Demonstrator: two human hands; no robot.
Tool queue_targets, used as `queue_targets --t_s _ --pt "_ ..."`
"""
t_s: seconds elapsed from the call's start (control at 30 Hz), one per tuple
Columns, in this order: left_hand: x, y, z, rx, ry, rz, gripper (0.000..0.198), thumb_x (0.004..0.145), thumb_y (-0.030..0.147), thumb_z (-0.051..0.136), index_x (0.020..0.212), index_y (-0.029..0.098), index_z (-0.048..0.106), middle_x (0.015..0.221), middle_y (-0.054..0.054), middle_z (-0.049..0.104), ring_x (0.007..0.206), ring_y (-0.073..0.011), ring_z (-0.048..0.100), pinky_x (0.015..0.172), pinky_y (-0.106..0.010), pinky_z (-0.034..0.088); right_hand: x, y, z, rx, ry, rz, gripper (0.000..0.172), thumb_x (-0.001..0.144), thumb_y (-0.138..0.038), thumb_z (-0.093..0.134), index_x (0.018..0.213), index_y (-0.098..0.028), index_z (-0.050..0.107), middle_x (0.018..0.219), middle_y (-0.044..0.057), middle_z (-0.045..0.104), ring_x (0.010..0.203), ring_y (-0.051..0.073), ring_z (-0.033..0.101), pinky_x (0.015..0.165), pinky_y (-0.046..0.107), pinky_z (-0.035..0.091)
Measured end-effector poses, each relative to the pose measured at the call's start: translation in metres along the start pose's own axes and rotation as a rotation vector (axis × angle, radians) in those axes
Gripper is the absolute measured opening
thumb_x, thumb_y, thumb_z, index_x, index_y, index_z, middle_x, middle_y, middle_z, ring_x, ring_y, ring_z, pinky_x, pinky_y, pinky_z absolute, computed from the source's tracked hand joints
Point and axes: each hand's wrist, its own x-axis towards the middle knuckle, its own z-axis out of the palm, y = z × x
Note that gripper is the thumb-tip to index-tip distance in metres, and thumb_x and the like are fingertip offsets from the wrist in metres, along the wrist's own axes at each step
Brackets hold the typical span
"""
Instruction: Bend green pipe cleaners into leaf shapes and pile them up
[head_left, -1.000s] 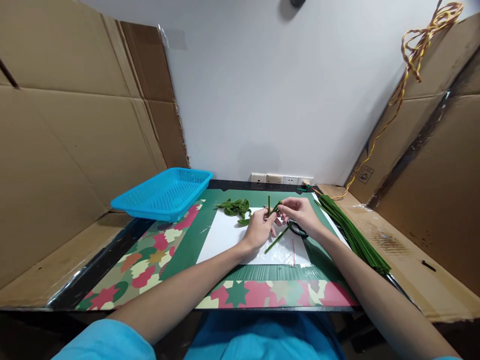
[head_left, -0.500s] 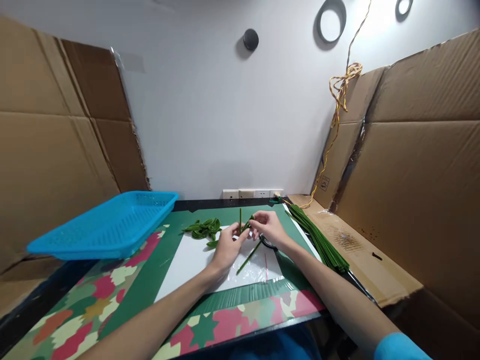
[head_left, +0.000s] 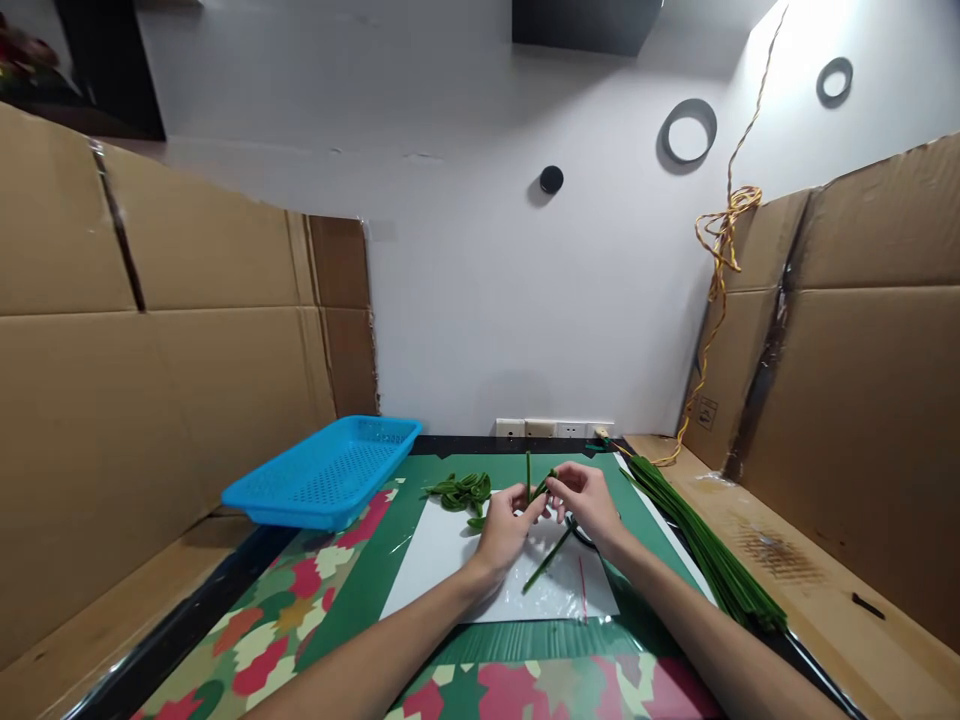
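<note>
over the white sheet (head_left: 420,575), the left hand (head_left: 502,532) and right hand (head_left: 590,502) pinch a green stem (head_left: 528,470) between fingertips, apparently bending it; continuing seems to call for a steady left hold while the right shapes. compared with the earlier frame, more wall (head_left: 450,320) shows; the pinch looks unchanged.

Brightest at the upper right, the light fades to grey across the wall (head_left: 457,330) toward the left. A round black knob (head_left: 551,180) casts a soft shadow leftward and down. Small glints speckle the clear plastic (head_left: 556,572). Wide-angle stretching pulls the outer cardboard (head_left: 67,420); the fingers (head_left: 571,471) look slightly soft.
</note>
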Motion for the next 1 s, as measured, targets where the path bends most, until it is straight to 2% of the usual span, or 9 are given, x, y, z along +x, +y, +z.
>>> queue_targets --t_s 0.1,0.17,0.3,0.5,0.87,1.0 --pt "0.001 0.0 -0.003 -0.032 0.01 -0.045 0.049 0.077 0.055 0.079 0.1 0.012 0.074 0.083 -0.009 0.074 0.068 -0.0161 0.061 0.053 -0.022 0.04 -0.001 0.001 0.001 -0.001 0.049 -0.015 0.042 0.072 -0.054 0.086 0.077 -0.016 0.069 0.067 0.002 0.065 0.06 0.017 0.062 0.044 0.026 0.053" --pt "0.001 -0.002 -0.006 -0.041 0.056 -0.079 0.055 0.079 0.057 0.077 0.109 0.012 0.071 0.08 -0.008 0.073 0.065 -0.0159 0.06 0.048 -0.021 0.039 -0.002 0.002 0.002 0.012 0.056 0.003 0.045 0.07 -0.056 0.087 0.075 -0.015 0.068 0.068 0.003 0.064 0.062 0.018 0.063 0.045 0.027 0.055" --pt "-0.001 -0.003 -0.01 0.048 0.148 -0.119 0.055 0.08 0.058 0.072 0.109 0.011 0.07 0.079 -0.009 0.072 0.065 -0.0179 0.061 0.04 -0.021 0.04 -0.003 0.005 0.004 0.072 0.028 0.045 0.047 0.068 -0.056 0.089 0.075 -0.016 0.066 0.066 0.001 0.063 0.062 0.019 0.064 0.046 0.027 0.057" --pt "-0.004 -0.003 -0.013 0.099 0.159 -0.094 0.056 0.086 0.057 0.067 0.12 0.013 0.067 0.09 -0.011 0.075 0.071 -0.0204 0.068 0.04 -0.02 0.041 -0.004 0.006 0.007 0.114 -0.066 0.091 0.044 0.068 -0.051 0.091 0.081 -0.016 0.068 0.069 0.001 0.064 0.058 0.017 0.062 0.046 0.029 0.057" --pt "-0.004 0.001 -0.008 0.047 0.137 -0.052 0.049 0.087 0.054 0.069 0.112 0.012 0.071 0.084 -0.008 0.073 0.058 -0.0142 0.062 0.04 -0.02 0.039 -0.005 -0.012 0.007 0.145 -0.069 0.123 0.046 0.063 -0.052 0.093 0.083 -0.015 0.075 0.076 0.005 0.068 0.062 0.016 0.062 0.048 0.027 0.056" --pt "-0.004 0.002 -0.005 0.035 0.146 -0.033 0.048 0.087 0.054 0.069 0.112 0.013 0.072 0.095 -0.01 0.074 0.06 -0.0141 0.063 0.042 -0.021 0.044 -0.004 -0.012 0.004 0.135 -0.06 0.118 0.044 0.066 -0.053 0.09 0.084 -0.015 0.076 0.077 0.005 0.069 0.064 0.017 0.062 0.048 0.027 0.056"
